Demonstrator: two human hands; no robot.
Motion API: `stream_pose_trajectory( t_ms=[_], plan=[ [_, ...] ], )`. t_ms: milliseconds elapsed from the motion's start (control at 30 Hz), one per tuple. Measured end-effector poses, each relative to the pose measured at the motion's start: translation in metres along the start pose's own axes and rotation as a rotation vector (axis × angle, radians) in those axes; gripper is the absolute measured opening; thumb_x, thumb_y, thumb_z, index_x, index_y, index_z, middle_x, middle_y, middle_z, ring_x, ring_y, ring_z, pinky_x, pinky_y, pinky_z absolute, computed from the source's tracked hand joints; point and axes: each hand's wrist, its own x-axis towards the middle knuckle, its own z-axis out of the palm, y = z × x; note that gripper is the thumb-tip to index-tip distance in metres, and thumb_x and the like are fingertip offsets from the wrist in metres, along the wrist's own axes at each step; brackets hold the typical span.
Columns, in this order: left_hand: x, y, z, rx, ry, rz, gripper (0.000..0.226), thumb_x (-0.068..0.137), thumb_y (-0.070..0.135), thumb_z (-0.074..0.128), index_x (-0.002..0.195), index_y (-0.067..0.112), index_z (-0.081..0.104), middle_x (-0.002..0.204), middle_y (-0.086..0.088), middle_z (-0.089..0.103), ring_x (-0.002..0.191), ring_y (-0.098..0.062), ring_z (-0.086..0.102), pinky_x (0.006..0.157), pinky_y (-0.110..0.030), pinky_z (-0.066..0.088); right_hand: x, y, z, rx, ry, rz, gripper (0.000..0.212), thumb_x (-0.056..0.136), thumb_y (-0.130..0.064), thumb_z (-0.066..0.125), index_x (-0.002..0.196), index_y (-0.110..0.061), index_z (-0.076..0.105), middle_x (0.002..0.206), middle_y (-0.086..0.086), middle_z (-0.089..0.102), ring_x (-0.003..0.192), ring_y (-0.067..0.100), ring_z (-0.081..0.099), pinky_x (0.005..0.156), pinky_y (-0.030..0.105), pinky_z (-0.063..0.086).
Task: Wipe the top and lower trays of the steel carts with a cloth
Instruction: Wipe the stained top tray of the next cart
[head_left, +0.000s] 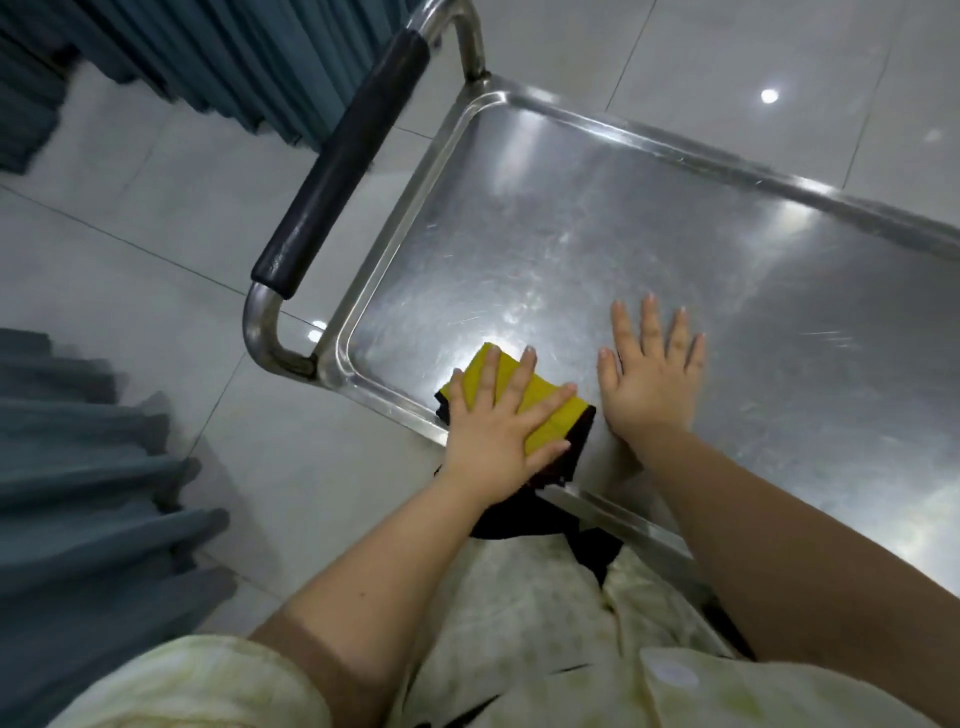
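A folded yellow cloth with a dark underside (558, 421) lies in the near-left corner of the shiny steel cart's top tray (571, 218), just inside the rim. The left hand (498, 426) presses it flat, grip spread and pinching nothing. The right hand (649, 379) rests beside it, splayed on bare steel. The cloth looks soft, light and limp, so it should slide easily under a flat palm on its middle.
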Motion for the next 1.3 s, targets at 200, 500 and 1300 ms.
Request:
stream_pose_trajectory(
  t_ms=[200, 500, 1300],
  plan=[
    [-0.001, -0.12, -0.021, -0.076, -0.039, -0.528, 0.062, 0.093, 0.073, 0.015, 0.15, 0.056, -0.003, 0.166, 0.001, -0.012, 0.149, -0.038, -0.018, 0.115, -0.067, -0.002, -0.003, -0.008, -0.002, -0.026, -0.044, 0.006, 0.064, 0.096, -0.053, 0.001, 0.157, -0.035, 0.001, 0.165, 0.002, -0.004, 0.15, 0.037, -0.008, 0.12, 0.054, -0.006],
    [-0.023, 0.031, 0.005, -0.041, 0.007, 0.021, 0.063, 0.09, 0.073, 0.032, 0.15, 0.052, 0.027, 0.164, 0.002, 0.019, 0.149, -0.043, 0.012, 0.108, -0.071, 0.019, 0.002, -0.002, -0.017, -0.015, -0.128, -0.034, 0.056, 0.103, -0.049, 0.014, 0.157, -0.036, 0.003, 0.166, -0.001, -0.005, 0.151, 0.034, -0.009, 0.12, 0.051, -0.009],
    [0.053, -0.013, -0.02, -0.175, 0.029, -0.624, 0.067, 0.09, 0.076, 0.017, 0.153, 0.053, 0.005, 0.166, -0.002, -0.01, 0.148, -0.044, -0.013, 0.108, -0.075, 0.007, -0.01, 0.15, -0.03, -0.02, -0.003, 0.177, 0.055, 0.102, -0.05, 0.021, 0.155, -0.042, 0.01, 0.165, -0.007, 0.006, 0.15, 0.038, -0.003, 0.118, 0.055, -0.009]
  ],
)
